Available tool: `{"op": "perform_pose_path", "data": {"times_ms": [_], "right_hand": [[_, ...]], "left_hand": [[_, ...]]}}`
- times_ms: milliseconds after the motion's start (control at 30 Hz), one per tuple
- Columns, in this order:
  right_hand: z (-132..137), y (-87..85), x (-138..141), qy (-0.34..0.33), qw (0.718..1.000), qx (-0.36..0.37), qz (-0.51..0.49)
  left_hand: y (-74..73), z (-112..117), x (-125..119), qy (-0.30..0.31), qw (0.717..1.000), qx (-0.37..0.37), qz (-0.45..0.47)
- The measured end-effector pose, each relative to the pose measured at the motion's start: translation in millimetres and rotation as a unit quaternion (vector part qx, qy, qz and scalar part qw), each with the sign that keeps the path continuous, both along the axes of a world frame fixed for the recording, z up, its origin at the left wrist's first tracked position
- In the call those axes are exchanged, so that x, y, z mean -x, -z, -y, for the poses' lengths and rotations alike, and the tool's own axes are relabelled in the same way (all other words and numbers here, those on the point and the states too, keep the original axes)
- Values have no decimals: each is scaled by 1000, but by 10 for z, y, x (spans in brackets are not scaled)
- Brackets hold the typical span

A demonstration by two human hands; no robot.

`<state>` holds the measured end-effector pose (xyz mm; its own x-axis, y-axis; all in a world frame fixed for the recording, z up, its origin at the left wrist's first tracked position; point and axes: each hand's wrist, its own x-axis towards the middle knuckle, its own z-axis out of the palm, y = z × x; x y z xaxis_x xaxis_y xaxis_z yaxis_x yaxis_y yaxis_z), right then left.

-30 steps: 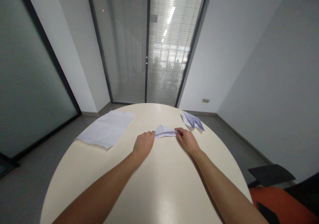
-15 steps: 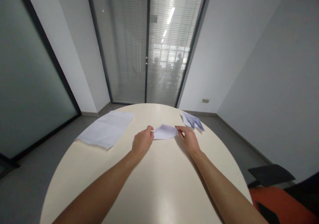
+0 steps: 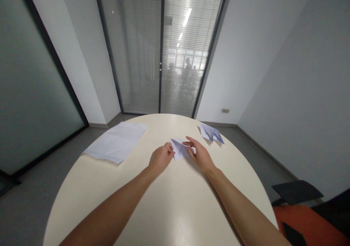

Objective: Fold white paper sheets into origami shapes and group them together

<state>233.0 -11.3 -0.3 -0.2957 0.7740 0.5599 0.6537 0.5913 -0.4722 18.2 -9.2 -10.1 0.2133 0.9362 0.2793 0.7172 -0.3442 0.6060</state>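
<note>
A small folded piece of white paper (image 3: 179,148) lies on the round cream table (image 3: 164,209), between my two hands. My left hand (image 3: 160,158) pinches its left edge with curled fingers. My right hand (image 3: 199,153) has its fingers stretched over the paper's right side and presses it down. The paper now forms a pointed, triangular shape.
A creased, unfolded white sheet (image 3: 117,142) lies at the table's far left. A finished folded paper shape (image 3: 211,133) rests at the far right edge. An orange and black chair (image 3: 306,213) stands at the right. Glass doors with blinds (image 3: 161,52) are behind the table.
The paper was folded over: its right part was brought leftward, so the piece is narrower. My right hand moved left onto it, and my left hand stayed at the left edge.
</note>
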Motion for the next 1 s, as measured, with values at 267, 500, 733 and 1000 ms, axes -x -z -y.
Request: {"op": "perform_pose_path", "data": {"times_ms": [267, 500, 733, 1000], "right_hand": [[65, -7, 60, -68, 996, -5, 54], [102, -58, 74, -72, 994, 31, 82], [113, -62, 68, -92, 988, 61, 112], [147, -70, 91, -139, 979, 106, 109]], "left_hand": [[38, -31, 71, 11, 998, -60, -33], [9, -18, 76, 44, 982, -182, -29], [92, -23, 51, 94, 991, -87, -44], [125, -35, 51, 79, 989, -98, -74]]}}
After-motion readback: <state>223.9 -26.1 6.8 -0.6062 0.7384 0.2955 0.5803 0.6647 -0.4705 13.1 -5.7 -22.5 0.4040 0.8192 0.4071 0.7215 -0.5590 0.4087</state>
